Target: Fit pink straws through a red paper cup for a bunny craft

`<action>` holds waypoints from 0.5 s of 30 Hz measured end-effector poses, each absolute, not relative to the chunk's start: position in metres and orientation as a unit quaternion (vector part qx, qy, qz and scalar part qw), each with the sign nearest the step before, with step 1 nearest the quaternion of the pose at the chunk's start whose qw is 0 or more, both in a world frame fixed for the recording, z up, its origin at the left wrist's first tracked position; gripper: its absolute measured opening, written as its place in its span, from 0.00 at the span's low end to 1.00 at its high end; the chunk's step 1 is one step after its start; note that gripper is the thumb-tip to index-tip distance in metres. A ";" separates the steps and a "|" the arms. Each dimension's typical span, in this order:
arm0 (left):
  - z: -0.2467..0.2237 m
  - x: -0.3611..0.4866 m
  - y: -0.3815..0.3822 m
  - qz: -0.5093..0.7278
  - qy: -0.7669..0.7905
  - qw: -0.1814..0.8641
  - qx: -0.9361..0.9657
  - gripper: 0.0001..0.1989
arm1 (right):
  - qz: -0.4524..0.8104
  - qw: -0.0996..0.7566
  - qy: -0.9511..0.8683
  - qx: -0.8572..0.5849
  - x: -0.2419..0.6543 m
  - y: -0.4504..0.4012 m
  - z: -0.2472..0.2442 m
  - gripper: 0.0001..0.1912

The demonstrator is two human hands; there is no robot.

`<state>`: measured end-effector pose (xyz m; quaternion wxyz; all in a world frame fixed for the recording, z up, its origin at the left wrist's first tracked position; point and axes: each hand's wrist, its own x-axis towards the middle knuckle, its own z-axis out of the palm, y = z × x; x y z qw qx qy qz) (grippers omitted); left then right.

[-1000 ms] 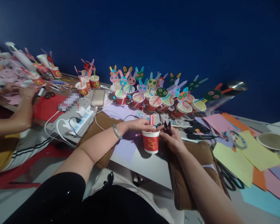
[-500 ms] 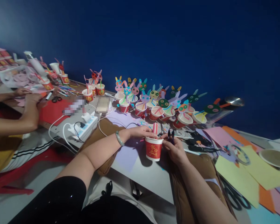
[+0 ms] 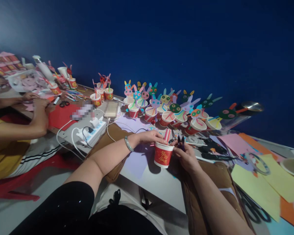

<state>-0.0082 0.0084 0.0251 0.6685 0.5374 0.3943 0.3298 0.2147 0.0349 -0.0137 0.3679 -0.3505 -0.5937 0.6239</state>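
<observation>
A red and white paper cup with gold lettering is in front of me, tilted slightly. My left hand grips its rim from the left, fingers reaching over the opening. A pink-and-white striped strip stands up from the cup beside those fingertips. On the cup's right side, my right hand is closed, thumb and fingers close to the rim. Between its fingers, a dark two-pointed piece sticks upward; I cannot make out what it is. The inside of the cup is mostly hidden.
Several cups with paper rabbit heads stand along the blue wall. A power strip with cables lies left, coloured paper and black-handled scissors right. Farther left, a co-worker's arms rest near red paper.
The view has shifted slightly, so everything appears a little farther right. Both hands stay at the cup, which looks a little more tilted.
</observation>
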 end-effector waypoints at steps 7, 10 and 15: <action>0.026 -0.009 0.008 0.321 0.402 0.663 0.543 0.31 | 0.597 0.367 -0.617 -0.359 0.218 0.036 -0.018 0.17; 0.025 -0.010 0.008 0.315 0.399 0.658 0.555 0.31 | 0.591 0.363 -0.626 -0.356 0.219 0.037 -0.018 0.16; 0.030 -0.009 0.005 0.308 0.413 0.648 0.561 0.31 | 0.595 0.354 -0.633 -0.346 0.219 0.039 -0.019 0.14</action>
